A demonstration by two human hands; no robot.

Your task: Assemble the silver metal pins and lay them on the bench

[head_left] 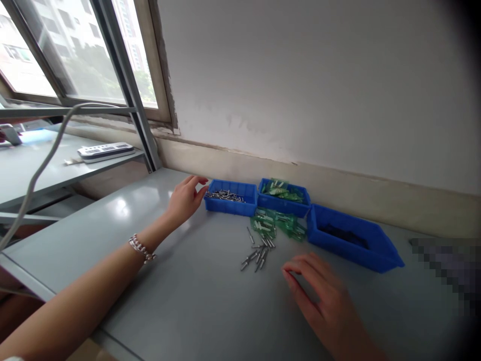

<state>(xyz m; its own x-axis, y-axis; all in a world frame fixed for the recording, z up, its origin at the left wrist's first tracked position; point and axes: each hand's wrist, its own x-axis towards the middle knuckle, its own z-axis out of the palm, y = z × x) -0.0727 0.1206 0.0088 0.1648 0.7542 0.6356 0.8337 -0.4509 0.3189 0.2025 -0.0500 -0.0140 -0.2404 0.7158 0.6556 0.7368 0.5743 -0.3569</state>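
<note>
At the left end of a blue bin (230, 206) filled with thin metal pop rivets (226, 196), my left hand (188, 196) has its thumb and fingers apart, with the tips at the bin's edge. My right hand (319, 291), slightly blurred, is over the table to the right of a loose pile of pop rivets (261, 253). Its thumb and index finger meet in a pinch; anything between them is too small to make out. Green-tinted plastic bags (265, 224) with small light pieces lie behind the pile, against the bins.
A second blue bin (285, 205) contains more green bags. A third, longer blue bin (349, 240) has dark contents. The bins line the wall on the grey table (203, 301). At left are a metal rack post (145, 135), a cable (41, 165) and a power strip (106, 152).
</note>
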